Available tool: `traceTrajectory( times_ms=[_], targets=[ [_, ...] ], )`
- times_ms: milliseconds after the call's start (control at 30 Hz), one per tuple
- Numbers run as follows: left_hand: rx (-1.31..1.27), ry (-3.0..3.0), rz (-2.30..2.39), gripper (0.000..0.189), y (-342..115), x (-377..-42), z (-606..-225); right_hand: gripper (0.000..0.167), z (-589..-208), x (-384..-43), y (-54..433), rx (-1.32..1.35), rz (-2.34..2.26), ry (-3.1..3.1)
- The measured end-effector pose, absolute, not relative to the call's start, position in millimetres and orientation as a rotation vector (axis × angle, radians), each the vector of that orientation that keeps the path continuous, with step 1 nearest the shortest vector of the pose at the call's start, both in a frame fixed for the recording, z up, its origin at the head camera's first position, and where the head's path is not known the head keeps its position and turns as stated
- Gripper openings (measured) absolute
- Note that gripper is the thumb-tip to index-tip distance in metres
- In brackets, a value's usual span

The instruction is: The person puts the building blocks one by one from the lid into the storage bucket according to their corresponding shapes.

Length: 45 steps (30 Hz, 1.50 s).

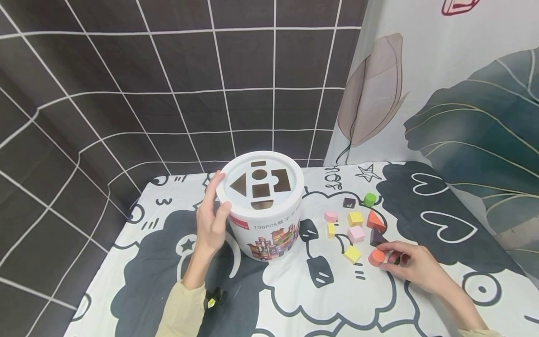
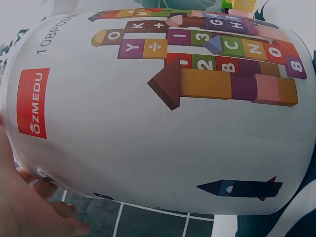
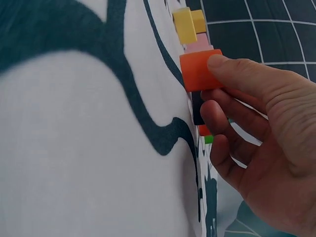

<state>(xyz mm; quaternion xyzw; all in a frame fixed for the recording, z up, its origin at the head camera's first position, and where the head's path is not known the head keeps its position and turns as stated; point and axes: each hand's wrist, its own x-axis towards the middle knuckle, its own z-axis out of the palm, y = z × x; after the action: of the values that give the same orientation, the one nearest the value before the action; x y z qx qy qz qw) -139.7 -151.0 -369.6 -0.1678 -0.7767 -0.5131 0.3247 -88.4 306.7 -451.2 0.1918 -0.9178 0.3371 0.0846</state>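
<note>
A white bucket (image 1: 269, 234) with printed coloured blocks stands upright, its white lid (image 1: 290, 206) cut with several shaped holes. My left hand (image 1: 211, 222) rests against the bucket's left side, thumb and a fingertip touching the lid's rim. Up close in the left wrist view, that hand (image 2: 29, 207) lies beside the bucket wall (image 2: 108, 128). My right hand (image 1: 414, 264) pinches an orange cylinder (image 1: 376, 257) between thumb and fingers at the near right of the loose blocks. In the right wrist view, the thumb presses on the cylinder's (image 3: 195, 71) side.
Beyond the right hand lie a black block (image 1: 376, 237), a red triangular block (image 1: 375, 221), a green cylinder (image 1: 370, 200) and a dark cube (image 1: 349, 202). Pink blocks (image 1: 356, 233) and yellow blocks (image 1: 352, 254) lie nearer the bucket. A dark tiled-pattern cloth (image 1: 248, 112) hangs behind.
</note>
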Motion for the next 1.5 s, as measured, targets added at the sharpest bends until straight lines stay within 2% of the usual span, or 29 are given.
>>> traceTrajectory(
  times_ms=[567,1033,1500],
  targets=[
    [-0.438,-2.046,-1.339,0.061,-150,-141,-369,0.036,-448,-88,303,0.475,1.016,-2.764],
    [-0.429,-2.061,-1.334,0.061,-151,-140,-371,0.037,-439,-91,304,0.551,1.048,-2.666],
    [-0.427,-2.066,-1.337,0.062,-151,-140,-371,0.041,-423,-109,297,0.665,0.953,-2.624]
  ],
)
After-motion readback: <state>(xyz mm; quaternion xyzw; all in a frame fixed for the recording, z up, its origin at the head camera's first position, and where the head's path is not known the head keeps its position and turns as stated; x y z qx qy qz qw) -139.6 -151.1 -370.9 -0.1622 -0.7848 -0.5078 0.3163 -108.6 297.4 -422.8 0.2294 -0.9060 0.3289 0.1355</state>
